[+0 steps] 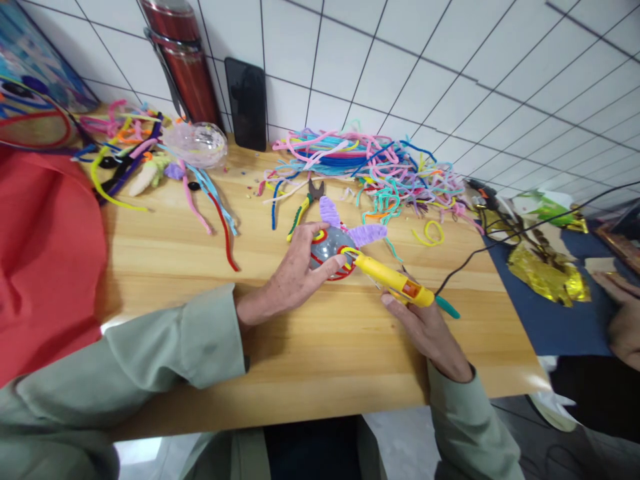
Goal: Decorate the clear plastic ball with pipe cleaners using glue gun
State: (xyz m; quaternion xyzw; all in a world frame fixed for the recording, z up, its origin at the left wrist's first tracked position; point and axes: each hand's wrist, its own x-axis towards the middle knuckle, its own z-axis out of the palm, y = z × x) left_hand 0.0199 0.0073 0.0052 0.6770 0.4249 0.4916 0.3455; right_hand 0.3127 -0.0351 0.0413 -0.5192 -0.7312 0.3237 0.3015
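Note:
My left hand [295, 270] grips a clear plastic ball [330, 245] on the wooden table [310, 360]. The ball carries red and yellow pipe-cleaner rings and two purple pipe-cleaner ears [367, 233]. My right hand [425, 327] holds a yellow glue gun [393, 280], whose tip touches the ball's right side. The gun's black cord [500, 243] runs off to the right.
A large heap of coloured pipe cleaners [370, 167] lies behind the ball, with pliers [306, 203] beside it. Further left are more pipe cleaners, a clear ball [197, 143], a red flask [183, 60] and a black phone [246, 103]. Another person's hand [623, 317] rests at far right.

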